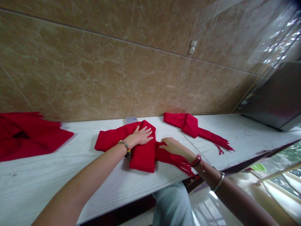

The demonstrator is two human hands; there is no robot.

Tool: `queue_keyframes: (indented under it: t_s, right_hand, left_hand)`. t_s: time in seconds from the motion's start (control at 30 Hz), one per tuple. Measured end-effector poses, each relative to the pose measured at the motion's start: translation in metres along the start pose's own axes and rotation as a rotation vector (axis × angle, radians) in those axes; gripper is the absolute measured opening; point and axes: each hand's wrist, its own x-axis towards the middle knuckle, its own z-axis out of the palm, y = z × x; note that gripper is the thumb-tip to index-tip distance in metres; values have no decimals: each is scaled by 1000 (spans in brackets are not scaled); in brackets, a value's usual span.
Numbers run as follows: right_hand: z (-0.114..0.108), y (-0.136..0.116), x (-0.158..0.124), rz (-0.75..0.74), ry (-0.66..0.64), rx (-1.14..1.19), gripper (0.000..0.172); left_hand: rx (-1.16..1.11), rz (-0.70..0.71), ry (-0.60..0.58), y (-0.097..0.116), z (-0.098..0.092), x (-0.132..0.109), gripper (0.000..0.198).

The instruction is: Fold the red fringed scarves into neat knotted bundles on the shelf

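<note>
Beyond the right hand point(175, 147), another scarf point(190, 125).

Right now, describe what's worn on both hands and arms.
The left hand seems to wear a thin ring; a multicoloured beaded bracelet circles its wrist. The right hand has a red cord bracelet at its wrist and a silvery bangle farther up. No sleeves show on either forearm.

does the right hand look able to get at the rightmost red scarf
Likely yes: the rightmost scarf lies beyond the right hand and to its right, with nothing showing between them on the white surface. The hand would probably first leave the middle scarf.
</note>
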Motion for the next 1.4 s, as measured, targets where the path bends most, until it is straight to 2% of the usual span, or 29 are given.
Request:
queue_keyframes:
  t_s: [0.13, 0.2, 0.3, 0.43, 0.53, 0.6, 0.7, 0.77, 0.87, 0.93, 1.03, 1.17, 1.27, 1.4]
  right_hand:
    - [-3, 1, -11, -42, -136, 59, 20]
    - [-3, 4, -14, -52, -147, 90, 19]
    - [-1, 9, -14, -35, -48, 160, 17]
    - [2, 12, -6, -72, 117, 209, 21]
    - [4, 15, 7, -75, 203, 184, 23]
    - [6, 16, 17, -83, 246, 151, 22]
    - [7, 19, 22, -141, 333, 76, 19]
    - [11, 23, 15, -243, 374, 31, 21]
    - [20, 30, -2, -432, 294, -2, 35]
    - [26, 35, -11, -490, 222, -40, 43]
    - [28, 36, -12, -511, 197, -161, 42]
    - [19, 28, -10, -573, 179, -267, 39]
    - [18, 24, -20, -664, 256, -300, 36]
    - [27, 26, -35, -812, 454, -377, 33]
  left_hand:
    - [-2, 12, 11, -8, 4, 10, 48]
    - [-3, 21, 19, -9, 1, 11, 48]
    - [-14, 48, 91, -7, -3, 1, 45]
    - [-52, 115, 237, -2, -5, -33, 44]
    - [-79, 135, 114, 0, 0, -47, 48]
    - [-82, 85, 29, -1, 4, -43, 49]
    - [-62, 2, 39, -4, 7, -28, 48]
    - [-46, -4, 64, -5, 6, -20, 47]
    - [-20, 47, 57, -3, 2, -14, 46]
    - [-13, 81, 28, -2, -1, -13, 45]
    - [-20, 92, -16, -2, -5, -10, 44]
    - [-9, 86, -66, -9, -4, -1, 43]
    - [11, 91, -74, -17, 3, 4, 43]
    - [28, 106, -68, -21, 8, 4, 43]
